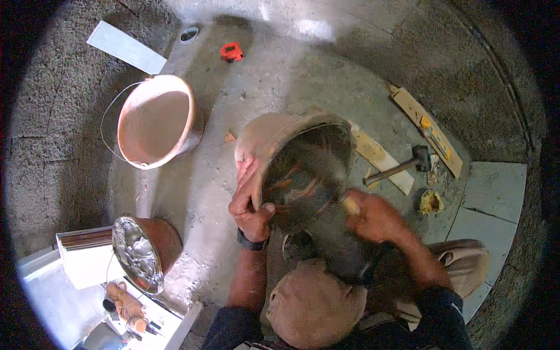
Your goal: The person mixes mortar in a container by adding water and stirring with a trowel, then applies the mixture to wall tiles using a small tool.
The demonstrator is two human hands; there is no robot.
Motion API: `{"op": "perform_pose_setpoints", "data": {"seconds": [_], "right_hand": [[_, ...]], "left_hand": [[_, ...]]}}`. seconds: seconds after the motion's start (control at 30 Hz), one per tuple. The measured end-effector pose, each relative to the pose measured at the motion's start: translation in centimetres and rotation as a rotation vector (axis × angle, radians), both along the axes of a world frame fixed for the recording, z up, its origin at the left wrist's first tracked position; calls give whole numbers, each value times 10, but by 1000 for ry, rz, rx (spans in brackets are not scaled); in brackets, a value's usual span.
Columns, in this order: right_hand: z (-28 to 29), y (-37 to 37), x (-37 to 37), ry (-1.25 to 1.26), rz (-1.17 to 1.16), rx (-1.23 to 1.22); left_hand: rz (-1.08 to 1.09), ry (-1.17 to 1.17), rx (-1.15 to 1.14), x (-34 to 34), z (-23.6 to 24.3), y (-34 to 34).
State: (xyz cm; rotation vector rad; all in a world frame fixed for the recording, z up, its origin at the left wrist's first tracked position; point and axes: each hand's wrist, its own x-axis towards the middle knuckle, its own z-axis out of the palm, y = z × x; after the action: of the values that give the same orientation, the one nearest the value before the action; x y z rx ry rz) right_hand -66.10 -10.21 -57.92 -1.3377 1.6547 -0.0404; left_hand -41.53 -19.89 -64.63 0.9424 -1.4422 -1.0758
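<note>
My left hand [251,210] grips the rim of a dusty tan bucket [265,131], tilted with its mouth toward the right; its dark inside shows reddish streaks. My right hand [370,216] is closed on a yellow handle [351,205] at the bucket's lower right; it is blurred, and the tool's working end cannot be made out. A mallet [394,168] with a dark head lies to the right on a pale board [373,149]. Below the bucket, a round dark opening or object [296,246] is partly hidden.
A pale open bucket [154,122] stands upper left, a crusted bucket [137,254] lower left beside stacked tiles [84,262] and tools [128,306]. A red tape measure [231,52], a plank with a yellow level [434,137], a yellow container [431,202] and grey tiles [484,192] surround me.
</note>
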Motion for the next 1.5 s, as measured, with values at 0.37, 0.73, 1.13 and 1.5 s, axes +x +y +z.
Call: {"op": "perform_pose_setpoints", "data": {"seconds": [0.37, 0.73, 1.13, 1.5], "right_hand": [[-104, 48, 49, -221, 33, 114], [-4, 7, 39, -1656, -633, 795], [42, 45, 19, -1452, -805, 528], [71, -12, 19, -1104, -533, -71]], "left_hand": [[-191, 32, -218, -1, -17, 8], [-111, 51, -115, 1, -10, 4], [272, 649, 224, 66, 7, 4], [1119, -71, -277, 264, 88, 82]]}}
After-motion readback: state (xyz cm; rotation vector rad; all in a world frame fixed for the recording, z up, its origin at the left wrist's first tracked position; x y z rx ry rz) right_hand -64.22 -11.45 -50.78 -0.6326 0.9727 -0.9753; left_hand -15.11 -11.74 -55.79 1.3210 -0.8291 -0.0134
